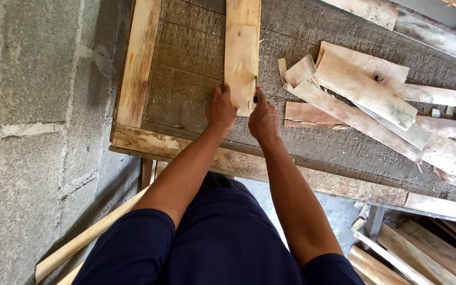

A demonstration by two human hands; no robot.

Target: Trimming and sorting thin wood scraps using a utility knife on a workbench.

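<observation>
As I look down from the head camera, I log the following.

Item one: board (pixel 241 55), pale, flat, lying on the tabletop (pixel 312 137) and running from centre toward 12 o'clock, out of frame. My left hand (pixel 220 110) grips its near end at the left edge; my right hand (pixel 263 119) presses the near right corner, fingers closed against the wood, with something small and red at the fingertips that I cannot identify. I judge the board stiff, fairly light, rough-sawn and splintery, not slippery; best taken at the long edges near the end, as now.

Item two: scrap boards (pixel 365 100), a loose overlapping heap at 2 to 3 o'clock, well apart from my hands.

Item three: frame plank (pixel 138 63), along the tabletop's left edge at 10 o'clock, meeting a front plank (pixel 344 184) across the near edge.

Surface: dark, coarse, fibrous sheet.

Room: grey block wall (pixel 32 121) at 9 o'clock; a pole (pixel 80 243) leaning at 7 o'clock; offcuts (pixel 412 248) stacked below the tabletop at 4 o'clock.
</observation>
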